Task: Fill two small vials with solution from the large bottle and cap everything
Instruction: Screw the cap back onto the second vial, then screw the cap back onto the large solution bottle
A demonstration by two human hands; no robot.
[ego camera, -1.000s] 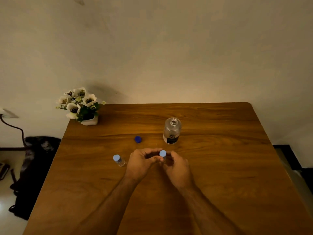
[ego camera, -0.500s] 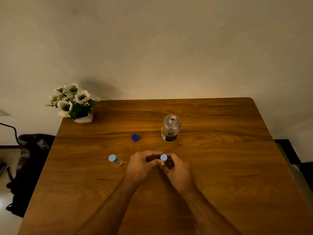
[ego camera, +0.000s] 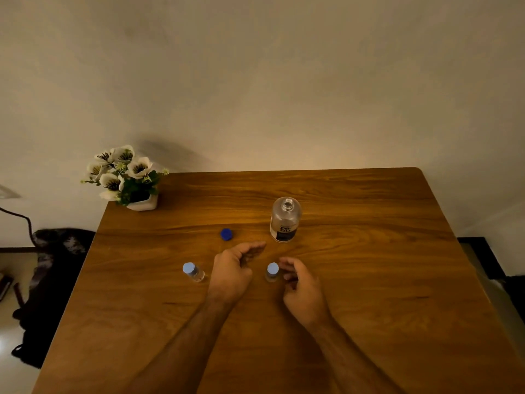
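Note:
A large clear bottle [ego camera: 285, 220] with a dark label stands uncapped at mid-table. Its dark blue cap [ego camera: 226, 234] lies loose to the left of it. One small vial with a light blue cap [ego camera: 193, 271] stands left of my hands. A second capped vial [ego camera: 272, 272] stands on the table between my hands. My left hand [ego camera: 234, 270] hovers just left of it, fingers loosely curled and holding nothing. My right hand [ego camera: 301, 282] is just right of the vial, fingers apart, close to it but not gripping.
A white pot of white flowers [ego camera: 128, 179] sits at the wooden table's [ego camera: 369, 280] far left corner. A dark bag [ego camera: 48, 280] lies on the floor to the left. The wall runs along the table's far edge.
Both hands were closed around the second vial; they have now let go and drawn apart, leaving it standing capped on the table.

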